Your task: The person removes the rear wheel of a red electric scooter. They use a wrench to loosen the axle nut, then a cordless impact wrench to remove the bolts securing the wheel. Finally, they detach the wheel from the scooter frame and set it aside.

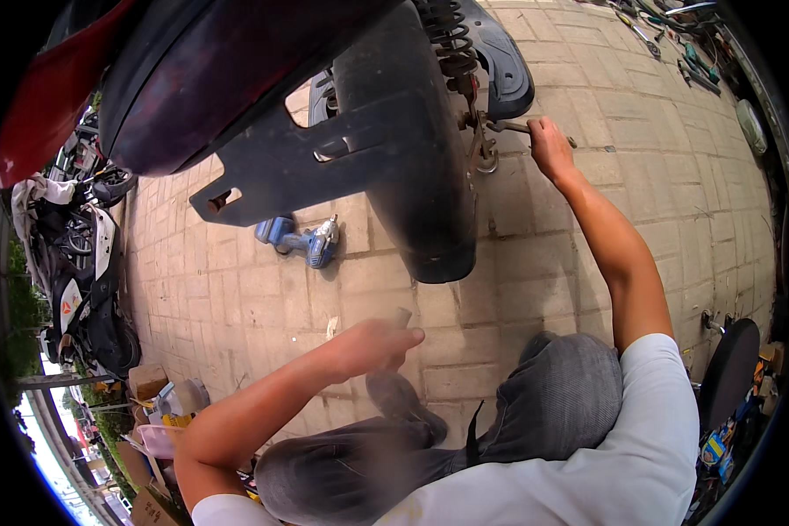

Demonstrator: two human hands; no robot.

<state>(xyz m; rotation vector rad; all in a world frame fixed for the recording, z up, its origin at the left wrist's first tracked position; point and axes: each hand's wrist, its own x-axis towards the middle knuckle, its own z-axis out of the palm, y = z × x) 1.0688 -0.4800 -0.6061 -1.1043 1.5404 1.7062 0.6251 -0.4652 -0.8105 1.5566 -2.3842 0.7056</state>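
Note:
My right hand (550, 151) is closed round the handle of a wrench (515, 128). The head of that wrench meets the fittings (480, 140) beneath a coil shock absorber (451, 39), to the right of a scooter's rear wheel and black mudguard (425, 210). Lower down, in front of my knees, my left hand (373, 346) is curled and slightly blurred. A short greyish piece (402, 317) pokes out of its fingers; what it is cannot be made out. A black plate bracket (298, 171) with cut-outs juts left from the mudguard.
A blue cordless impact wrench (305, 239) lies on the paving left of the wheel. Hand tools (697, 66) lie at the far right. A round black stool seat (729, 368) stands near my right elbow. Parked scooters (83, 272) and cardboard boxes (147, 381) line the left.

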